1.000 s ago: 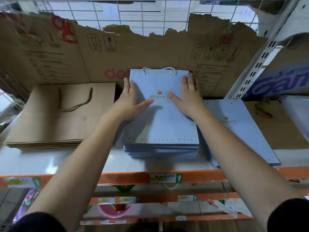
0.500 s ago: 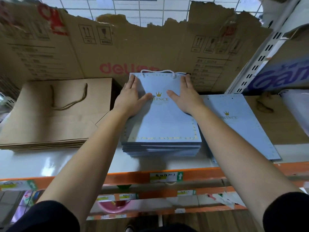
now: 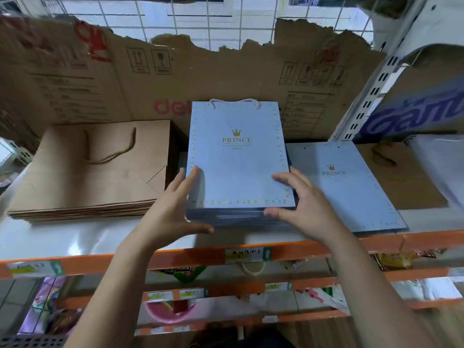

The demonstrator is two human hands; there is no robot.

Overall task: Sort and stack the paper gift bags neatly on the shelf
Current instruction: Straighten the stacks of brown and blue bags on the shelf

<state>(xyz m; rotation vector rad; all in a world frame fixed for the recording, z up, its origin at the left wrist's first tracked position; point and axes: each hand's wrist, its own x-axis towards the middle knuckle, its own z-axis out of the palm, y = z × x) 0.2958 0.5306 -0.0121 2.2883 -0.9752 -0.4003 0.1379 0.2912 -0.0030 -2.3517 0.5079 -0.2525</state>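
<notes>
Head view recorded the stack of blue gift bags (image 3: 238, 172) lying flat on the white shelf (image 3: 75, 237), rope handles toward the torn cardboard backing (image 3: 226, 71). My left hand (image 3: 173, 209) lay against the stack's left side, fingers straight and close together, thumb spread wide along the front edge. My right hand (image 3: 303, 207) cupped the front right corner, fingers lightly bent over the right edge, thumb pressed to the stack's front face. Brown paper bags (image 3: 95, 177) sat stacked just beside it on the left. 1 further blue bag (image 3: 346, 189) lay flat on the right; whether it touched the stack I could not tell.
</notes>
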